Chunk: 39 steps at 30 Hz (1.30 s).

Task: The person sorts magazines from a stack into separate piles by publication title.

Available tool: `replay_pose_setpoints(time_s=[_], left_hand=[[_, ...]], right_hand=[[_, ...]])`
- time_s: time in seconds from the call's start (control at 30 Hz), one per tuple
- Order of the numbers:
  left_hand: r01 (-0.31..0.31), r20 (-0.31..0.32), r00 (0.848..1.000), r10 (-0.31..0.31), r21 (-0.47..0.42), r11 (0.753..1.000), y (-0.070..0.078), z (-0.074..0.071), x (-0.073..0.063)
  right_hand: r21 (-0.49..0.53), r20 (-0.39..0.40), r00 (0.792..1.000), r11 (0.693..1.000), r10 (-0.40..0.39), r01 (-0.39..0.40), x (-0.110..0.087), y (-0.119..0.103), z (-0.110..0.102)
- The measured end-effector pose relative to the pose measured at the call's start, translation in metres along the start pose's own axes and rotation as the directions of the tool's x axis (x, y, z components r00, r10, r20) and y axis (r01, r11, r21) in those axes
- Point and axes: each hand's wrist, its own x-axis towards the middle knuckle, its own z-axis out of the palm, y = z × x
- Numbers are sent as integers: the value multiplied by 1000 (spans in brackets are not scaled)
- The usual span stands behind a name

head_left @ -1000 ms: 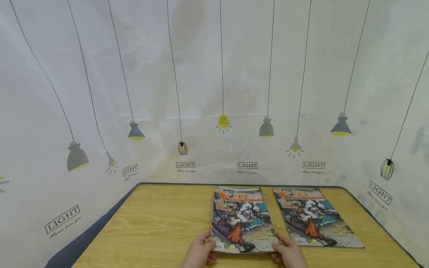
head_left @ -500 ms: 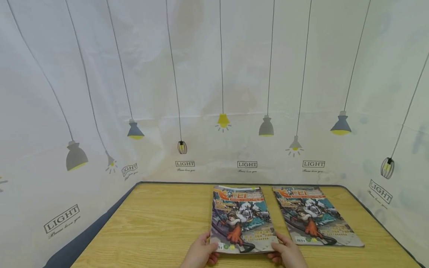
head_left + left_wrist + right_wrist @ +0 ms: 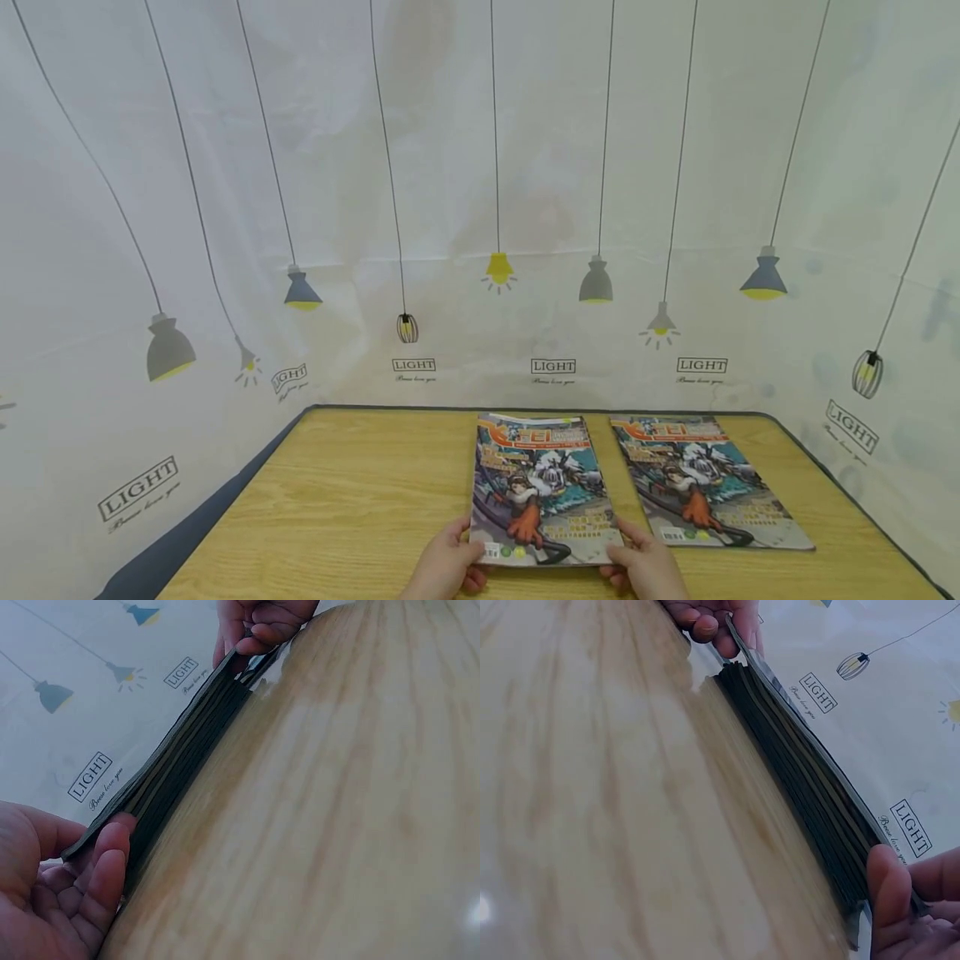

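Observation:
A colourful comic magazine (image 3: 536, 492) with an orange title lies on the wooden table, its near edge toward me. My left hand (image 3: 446, 560) grips the near left corner, thumb on the cover and fingers curled below. At the near right corner my right hand (image 3: 645, 562) pinches it the same way. From the left wrist, several dark layered edges (image 3: 176, 750) show under the top layer, which the left fingers (image 3: 109, 859) hold slightly raised. The right wrist view shows the same layers (image 3: 802, 780) beside the right fingers (image 3: 889, 885).
A second magazine (image 3: 705, 483) with a matching cover lies flat to the right, a narrow gap away. Bare wooden tabletop (image 3: 360, 492) extends to the left. A pale cloth (image 3: 465, 183) printed with hanging lamps surrounds the table's back and sides.
Both hands keep their hold on the magazine's near corners, and it stays nearly in place. In the head view, the background has shifted up slightly.

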Motion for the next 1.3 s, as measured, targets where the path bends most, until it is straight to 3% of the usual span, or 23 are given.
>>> replay_pose_setpoints(time_s=[0.37,0.6,0.83,1.03,1.17,1.3], left_hand=[[-96,-10,995,96,1,995,5,2,0],[-138,9,990,139,-43,989,13,18,4],[-55,7,998,55,-22,998,20,46,14],[44,77,996,-39,-64,997,32,72,21],[109,115,989,-98,-94,990,40,91,25],[109,127,987,-97,-91,990,44,114,28]], right_hand=[[9,-79,997,1000,1,-1,-5,-6,4],[7,-60,998,1000,-5,5,-2,-8,-15],[-17,2,1000,1000,0,0,3,-10,-51],[30,-8,1000,999,21,-21,4,-12,-81],[-14,9,998,998,59,-59,7,-9,-108],[-65,56,994,993,98,-94,10,-7,-138]])
